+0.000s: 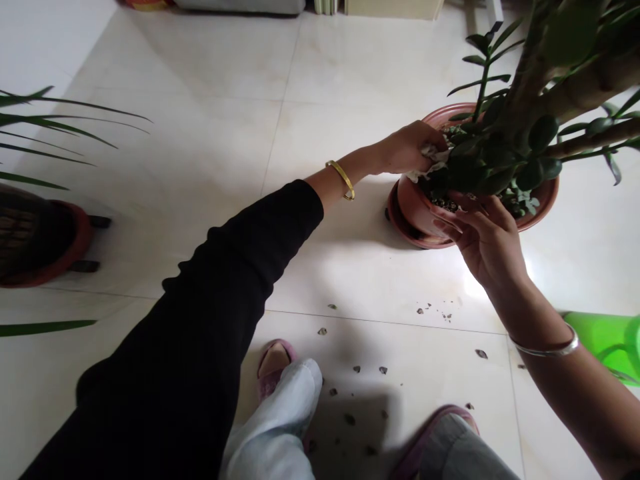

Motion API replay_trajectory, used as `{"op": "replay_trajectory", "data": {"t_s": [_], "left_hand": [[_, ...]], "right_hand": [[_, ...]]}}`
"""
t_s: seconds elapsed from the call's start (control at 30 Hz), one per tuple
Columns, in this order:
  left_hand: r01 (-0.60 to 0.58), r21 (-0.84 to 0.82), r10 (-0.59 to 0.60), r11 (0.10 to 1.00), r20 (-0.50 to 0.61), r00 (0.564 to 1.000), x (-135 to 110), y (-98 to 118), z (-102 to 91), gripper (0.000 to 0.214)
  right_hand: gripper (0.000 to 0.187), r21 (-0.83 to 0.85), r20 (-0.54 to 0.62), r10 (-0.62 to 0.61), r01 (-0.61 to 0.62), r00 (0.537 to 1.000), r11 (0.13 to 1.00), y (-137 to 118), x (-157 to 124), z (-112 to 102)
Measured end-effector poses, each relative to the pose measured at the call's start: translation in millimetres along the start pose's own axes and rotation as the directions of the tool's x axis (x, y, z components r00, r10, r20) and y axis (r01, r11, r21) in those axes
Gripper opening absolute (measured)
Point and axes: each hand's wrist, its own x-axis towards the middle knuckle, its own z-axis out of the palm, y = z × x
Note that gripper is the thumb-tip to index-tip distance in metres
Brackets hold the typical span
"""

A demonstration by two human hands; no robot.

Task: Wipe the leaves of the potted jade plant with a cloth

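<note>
A terracotta-coloured pot [417, 207] holds a thick-stemmed jade plant [530, 87] with dark, rounded, fleshy leaves. My left hand [413, 147] is at the pot's left rim, closed on a crumpled whitish cloth [431, 162] that may be a tissue. My right hand [487, 237] reaches over the near rim with its palm turned up and its fingers apart, close under the leaves. Some of its fingertips are hidden by foliage, and I see nothing held in it. Dark soil shows between the hands, and small pale-green rosettes [520, 202] grow at the pot's right side.
Dry fallen leaves [383, 370] and crumbs lie scattered on the tiled floor [225, 153] around my slippered feet. A bright green bin or bucket [607, 343] stands at the right edge. On the left is another potted plant [75, 233] on a wheeled base, its long leaves reaching out.
</note>
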Motion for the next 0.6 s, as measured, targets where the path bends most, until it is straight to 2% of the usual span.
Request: {"op": "replay_trajectory", "data": {"t_s": [0.07,0.13,0.2,0.3,0.37,0.4,0.47,0.57,0.6], "left_hand": [[-0.008,0.037,0.002,0.999,0.173,0.985,-3.8,3.7,-2.9,0.013],[-0.041,0.071,0.023,0.997,0.241,0.970,-5.6,4.1,-3.7,0.011],[-0.054,0.091,0.037,0.994,0.180,0.983,-8.3,2.2,-4.8,0.012],[-0.006,0.110,0.008,0.994,-0.014,1.000,-23.9,-1.8,-7.1,0.008],[0.041,0.130,-0.014,0.991,-0.202,0.979,-46.9,-3.1,-6.7,0.007],[0.057,0.152,-0.016,0.987,-0.258,0.966,-62.2,-2.9,-5.2,0.012],[0.079,0.165,-0.034,0.983,-0.258,0.966,-96.9,-0.4,0.9,0.017],[0.063,0.168,-0.043,0.984,-0.118,0.992,-143.2,7.6,15.9,0.022],[0.010,0.194,0.002,0.981,-0.059,0.998,-152.8,10.6,21.4,0.022]], "right_hand": [[0.032,-0.012,-0.033,-0.001,0.001,0.999,1.000,-2.4,1.8,-5.2],[0.029,-0.040,-0.081,-0.016,0.013,0.997,0.999,-5.5,4.6,-11.6],[0.026,-0.075,-0.121,-0.034,0.025,0.992,0.997,-8.9,7.9,-17.8],[0.025,-0.120,-0.109,-0.020,0.007,0.994,0.993,-13.3,12.0,-24.5],[0.026,-0.129,-0.076,0.012,-0.021,0.997,0.991,-15.1,13.9,-27.1],[0.027,-0.124,-0.059,0.034,-0.041,0.998,0.991,-15.6,14.7,-28.0],[0.028,-0.105,-0.033,0.091,-0.094,0.995,0.990,-15.9,16.4,-29.4],[0.032,-0.067,0.008,0.174,-0.173,0.985,0.983,-15.6,19.9,-30.3],[0.032,-0.053,0.019,0.192,-0.191,0.981,0.980,-15.5,21.3,-30.4]]}}
